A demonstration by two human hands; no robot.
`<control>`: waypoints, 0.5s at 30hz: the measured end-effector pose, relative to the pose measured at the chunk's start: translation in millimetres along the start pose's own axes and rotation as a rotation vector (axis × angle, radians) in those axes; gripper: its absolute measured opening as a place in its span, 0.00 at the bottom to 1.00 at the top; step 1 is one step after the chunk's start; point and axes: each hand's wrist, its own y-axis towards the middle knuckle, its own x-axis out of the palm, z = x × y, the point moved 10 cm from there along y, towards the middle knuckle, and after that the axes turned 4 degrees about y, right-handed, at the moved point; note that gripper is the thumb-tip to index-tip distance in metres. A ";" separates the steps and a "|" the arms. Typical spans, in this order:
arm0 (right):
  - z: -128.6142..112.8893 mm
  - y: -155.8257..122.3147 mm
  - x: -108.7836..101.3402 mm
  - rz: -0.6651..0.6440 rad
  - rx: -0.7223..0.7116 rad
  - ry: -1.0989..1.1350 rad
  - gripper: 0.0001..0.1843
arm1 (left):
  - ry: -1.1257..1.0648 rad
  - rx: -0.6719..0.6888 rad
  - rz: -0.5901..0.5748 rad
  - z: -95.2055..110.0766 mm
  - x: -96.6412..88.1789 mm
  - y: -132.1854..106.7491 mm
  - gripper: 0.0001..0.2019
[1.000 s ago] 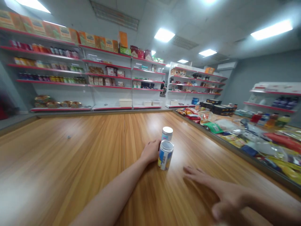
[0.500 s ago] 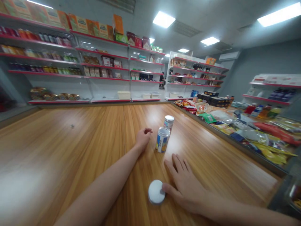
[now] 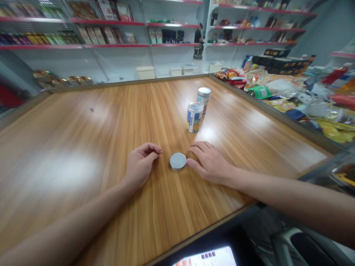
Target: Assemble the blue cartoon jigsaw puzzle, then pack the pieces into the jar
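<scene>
A flat, round silver lid point(image 3: 178, 161) lies on the wooden table between my two hands. To its right rests my right hand point(image 3: 208, 161), fingers apart, its thumb tip at or very near the lid's edge; contact is hard to tell. On the lid's left side, my left hand point(image 3: 141, 162) has its fingers curled towards the thumb, with nothing visible in them. Beyond the hands stands an upright can point(image 3: 194, 118) with a blue and yellow label. Another can point(image 3: 204, 96) with a pale top stands just behind it, partly hidden.
The brown wooden table point(image 3: 124, 114) has a raised dark border. Packaged snacks point(image 3: 277, 88) are heaped along its right side. A small dark bit point(image 3: 91, 109) lies far left. Below the near edge a lit screen point(image 3: 210, 256) shows. Stocked shelves point(image 3: 111, 46) line the back.
The view has tilted down. My left hand has come back from beside the cans to near the lid. My right hand is still beside the lid. The cans appear unmoved on the table.
</scene>
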 end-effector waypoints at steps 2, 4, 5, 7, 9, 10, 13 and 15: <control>-2.9 2.8 0.8 0.009 -0.035 0.003 0.19 | 0.059 0.015 -0.006 1.8 1.7 -2.9 0.02; -2.4 5.0 1.6 0.018 -0.061 -0.005 0.18 | 0.108 0.030 -0.010 3.4 5.0 -1.8 0.02; -1.6 5.7 2.0 0.021 -0.070 -0.009 0.18 | 0.128 0.038 -0.012 4.5 6.6 -1.0 0.02; 0.2 6.3 2.4 0.026 -0.083 -0.018 0.17 | 0.161 0.060 -0.015 7.9 8.5 -0.2 0.02; 0.9 6.4 2.5 0.029 -0.088 -0.022 0.17 | 0.187 0.082 -0.022 11.6 9.4 -0.9 0.01; 0.9 6.4 2.5 0.031 -0.089 -0.022 0.17 | 0.201 0.093 -0.030 13.2 10.2 -1.6 0.01; 0.5 7.2 2.2 0.032 -0.092 -0.013 0.16 | 0.249 0.110 -0.072 16.1 15.1 -3.8 0.01; 1.2 8.8 1.8 0.031 -0.098 0.003 0.15 | 0.317 0.155 -0.120 20.7 22.4 -4.7 0.02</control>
